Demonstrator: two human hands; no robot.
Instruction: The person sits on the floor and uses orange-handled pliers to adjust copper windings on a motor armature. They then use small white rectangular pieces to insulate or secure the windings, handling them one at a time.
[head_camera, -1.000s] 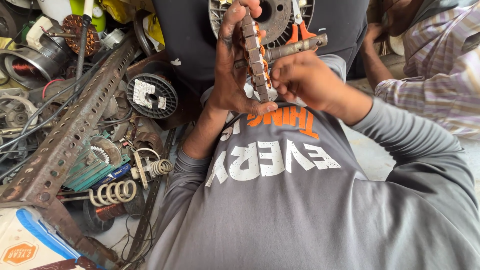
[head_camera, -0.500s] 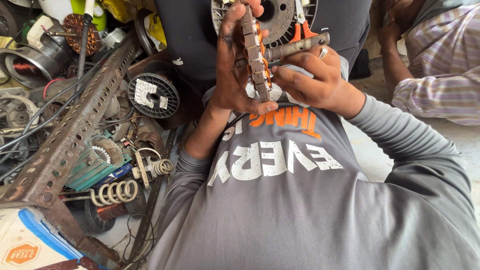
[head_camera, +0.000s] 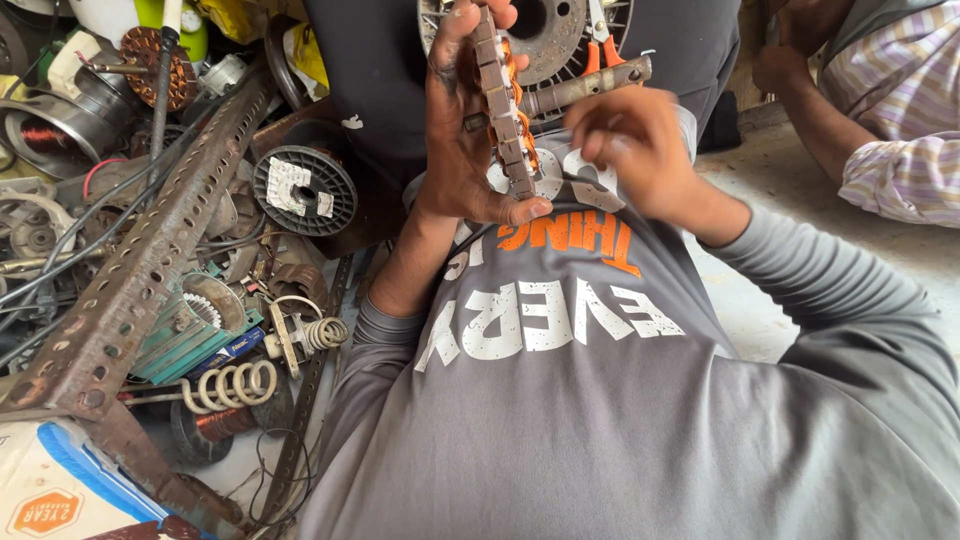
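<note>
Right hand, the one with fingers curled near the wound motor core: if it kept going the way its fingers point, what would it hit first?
Most likely the motor core held edge-on in the left hand. The right hand has its fingers aimed leftward at it, nearly touching; depth is hard to judge.

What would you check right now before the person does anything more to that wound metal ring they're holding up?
1. Left hand grips the motor stator firmly, thumb under its lower end: ok.
2. Right hand beside the stator, fingers curled toward it: ok.
3. What the right fingertips pinch: cannot tell.
4. Steel shaft behind the stator clear of the fingers: cannot tell.
5. Another person's arm stays apart at the right: ok.
</note>
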